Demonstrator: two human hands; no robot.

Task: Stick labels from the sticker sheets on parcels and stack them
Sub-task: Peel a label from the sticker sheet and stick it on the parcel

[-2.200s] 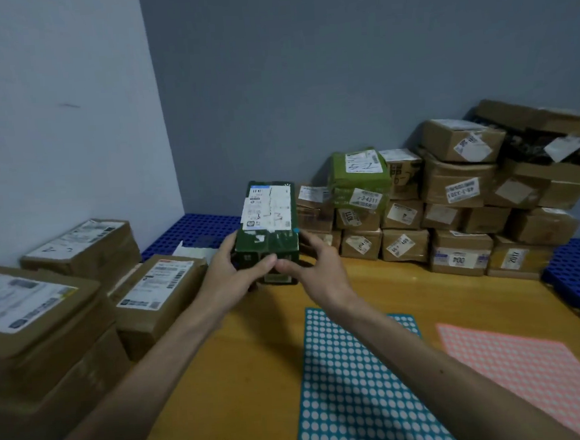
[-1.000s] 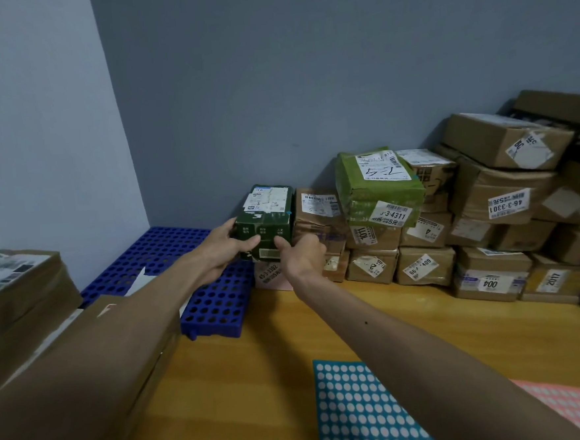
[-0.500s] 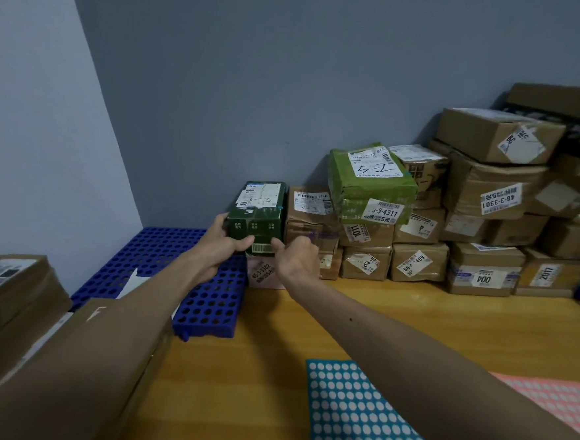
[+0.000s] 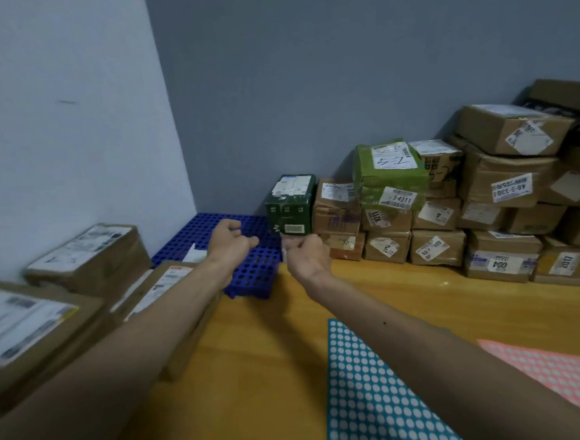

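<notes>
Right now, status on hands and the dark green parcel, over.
Left hand, right hand empty. Dark green parcel sits at left end of stack. Nothing blocking.

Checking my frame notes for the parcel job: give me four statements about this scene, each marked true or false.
1. The dark green parcel stands at the left end of the stack. True.
2. Both hands grip that parcel. False: neither the left hand nor the right hand grips it; both are lower, in front of it.
3. A teal sticker sheet lies on the wooden table beside a pink sticker sheet. True.
4. The light green parcel lies at the bottom of the stack. False: it rests on top of brown parcels.
</notes>
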